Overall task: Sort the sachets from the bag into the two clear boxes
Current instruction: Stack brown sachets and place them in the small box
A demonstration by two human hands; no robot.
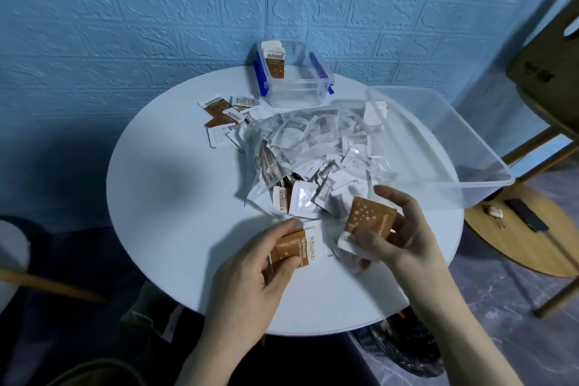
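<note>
Sachets (313, 147) lay in a heap in the clear bag (360, 163) at the middle of the round desk (175, 191). More lay loose near the far left edge. The left hand (250, 263) pinched a brown sachet (296, 249) near the front edge. The right hand (394, 229) held another brown sachet (371, 216) with its thumb on top, maybe to read which kind it was. The small box (294, 78) stood at the far edge with brown sachets (275, 64) standing up in it, so the brown ones likely go there. The big box (438, 141) hung over the right edge, tipped up.
</note>
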